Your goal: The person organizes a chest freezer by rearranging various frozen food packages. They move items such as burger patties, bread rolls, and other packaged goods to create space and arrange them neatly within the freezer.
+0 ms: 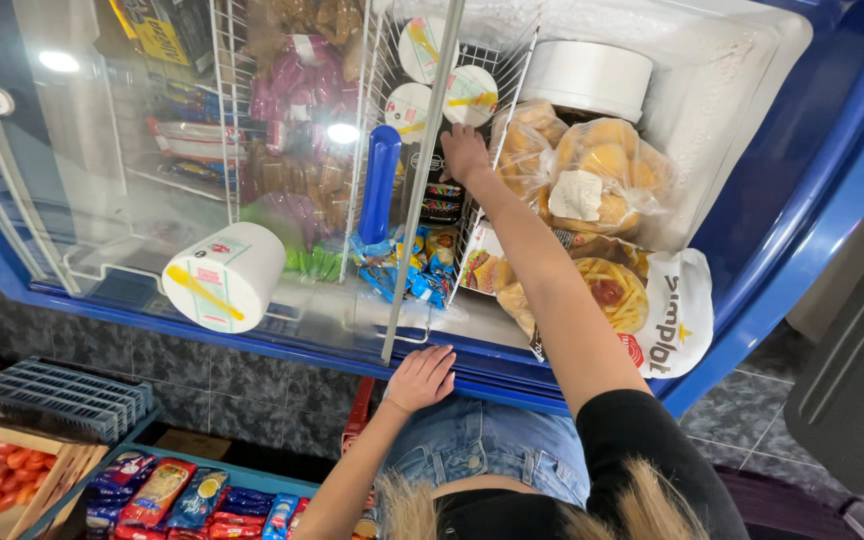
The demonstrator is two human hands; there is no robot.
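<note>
The person leans over a blue chest freezer (792, 190) whose sliding glass lid (152, 150) covers the left part, leaving the right part open. The right hand (466, 152) reaches down into the open side, its fingers spread and lying flat on the rim of a white wire basket (497, 100); its grip is loose and open, with nothing clasped in it. Just beside that hand, to the right, lie clear bags of round golden bread rolls (602, 175), one bearing a white label, and behind them stands a white round tub (587, 75). Inside the basket, beyond the fingertips, stand several white round tubs with yellow marks on their lids (442, 75). Below the forearm lie a packet picturing pasta (607, 290) and a white plastic bag (677, 310). The left hand (420, 378) rests on the freezer's near blue edge, fingers curled lightly over it, holding nothing else. Just above it runs the lid's metal frame (422, 180) with a blue handle (380, 185). On top of the glass, well to the left, lies another white tub on its side (224, 275). Down by the floor are a crate of red tomatoes (2, 475) and a tray of coloured snack packets (192, 500)
</note>
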